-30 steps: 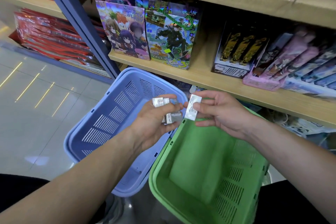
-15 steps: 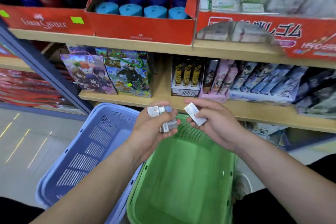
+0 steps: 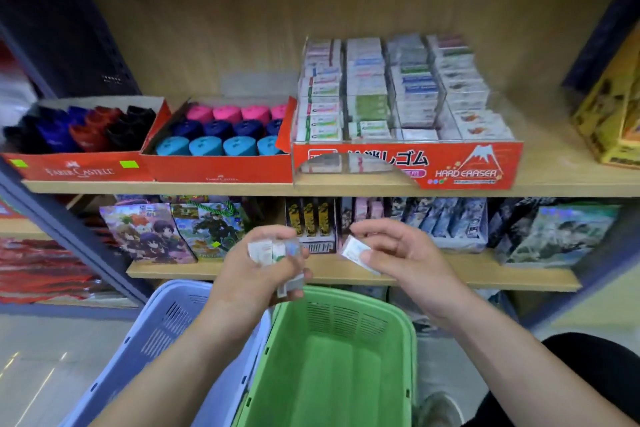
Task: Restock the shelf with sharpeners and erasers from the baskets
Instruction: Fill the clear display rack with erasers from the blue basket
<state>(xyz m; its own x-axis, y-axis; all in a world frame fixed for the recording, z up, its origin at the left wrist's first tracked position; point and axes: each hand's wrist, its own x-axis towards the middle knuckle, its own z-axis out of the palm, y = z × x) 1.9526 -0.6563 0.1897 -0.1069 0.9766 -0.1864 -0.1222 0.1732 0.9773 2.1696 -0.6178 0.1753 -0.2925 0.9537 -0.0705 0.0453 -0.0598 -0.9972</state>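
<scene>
One eraser (image 3: 356,251) is held in the right hand (image 3: 405,253), several erasers (image 3: 273,250) in the left hand (image 3: 256,274). Two baskets (image 3: 329,374) (image 3: 166,329) are counted below them, three red boxes (image 3: 83,170) (image 3: 221,172) (image 3: 450,166) above.

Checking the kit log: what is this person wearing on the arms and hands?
Nothing visible. Left hand and right hand are bare, with no gloves, rings or watch. Left arm and right arm are uncovered to the frame edge; no sleeves show.

erasers (image 3: 273,251) in left hand (image 3: 256,274): print blurred | green basket (image 3: 346,292), blue basket (image 3: 166,322): cut by bottom edge | yellow box (image 3: 609,121): cut right
</scene>
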